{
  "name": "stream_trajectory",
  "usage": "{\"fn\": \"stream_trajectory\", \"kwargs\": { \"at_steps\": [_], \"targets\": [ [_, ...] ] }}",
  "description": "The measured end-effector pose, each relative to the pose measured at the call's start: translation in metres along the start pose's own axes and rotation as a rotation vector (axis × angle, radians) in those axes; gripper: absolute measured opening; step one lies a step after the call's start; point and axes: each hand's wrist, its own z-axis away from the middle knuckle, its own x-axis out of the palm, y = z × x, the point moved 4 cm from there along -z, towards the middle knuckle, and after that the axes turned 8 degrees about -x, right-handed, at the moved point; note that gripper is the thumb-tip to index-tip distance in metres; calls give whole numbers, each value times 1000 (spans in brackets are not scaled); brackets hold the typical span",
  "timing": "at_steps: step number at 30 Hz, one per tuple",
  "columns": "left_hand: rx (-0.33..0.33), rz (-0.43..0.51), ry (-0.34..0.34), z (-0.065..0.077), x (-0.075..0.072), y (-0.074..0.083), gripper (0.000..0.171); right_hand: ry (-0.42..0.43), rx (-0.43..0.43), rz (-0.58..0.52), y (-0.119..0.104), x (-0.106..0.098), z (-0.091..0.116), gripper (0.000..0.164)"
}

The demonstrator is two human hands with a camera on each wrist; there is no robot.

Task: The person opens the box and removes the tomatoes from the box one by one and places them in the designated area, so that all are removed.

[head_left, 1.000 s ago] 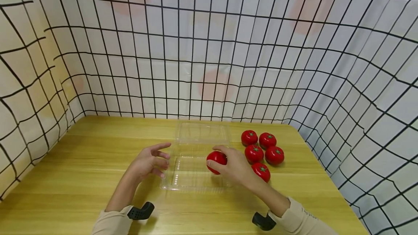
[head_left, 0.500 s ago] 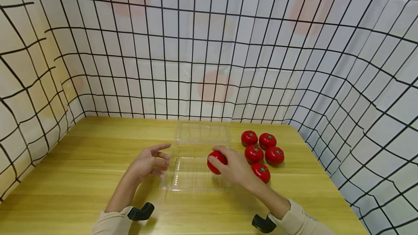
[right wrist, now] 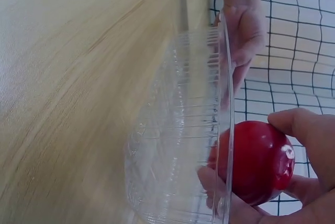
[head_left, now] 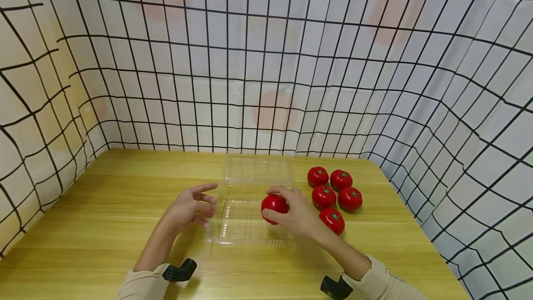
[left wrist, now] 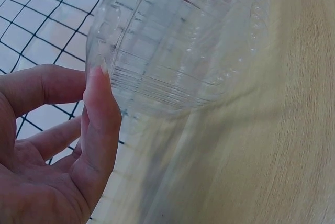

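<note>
My right hand (head_left: 297, 212) grips a red tomato (head_left: 274, 208) over the right part of a clear plastic clamshell box (head_left: 245, 240). In the right wrist view, the tomato (right wrist: 256, 161) overlaps the box's rim (right wrist: 226, 103), with fingers and thumb around it. My left hand (head_left: 189, 207) is at the box's left side, its fingers spread and loosely bent. One fingertip of the left hand lies right at the rim (left wrist: 99, 51) in the left wrist view. The box's lid (head_left: 259, 170) lies open toward the back.
Several more tomatoes (head_left: 324, 196) stand in a group right of the box, one of them (head_left: 333, 220) close beside my right wrist. The wooden table (head_left: 125, 207) backs onto a white cloth wall (head_left: 266, 73) with a black grid.
Over the last half second, the right hand shifts the tomato slightly left and its thumb moves lower on it. The left hand and the other tomatoes stay in place.
</note>
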Motion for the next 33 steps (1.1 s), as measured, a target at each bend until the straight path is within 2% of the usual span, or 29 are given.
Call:
{"fn": "stream_trajectory", "kwargs": {
  "at_steps": [7,14,20,28,33],
  "targets": [
    [-4,5,-1,0,0,0,76,-20,24,-39,0,0,1,47],
    [-7,-11,1,-1,-1,-1,74,-42,-18,-95,-4,0,0,48],
    [-6,-11,3,-1,-1,-1,74,-27,-14,-118,-5,-1,0,47],
    [-2,-15,0,-1,-2,-2,73,-6,3,-57,-6,-1,0,56],
    [-6,-15,3,-1,-1,-1,73,-16,-4,-59,-6,-1,0,56]
  ]
}}
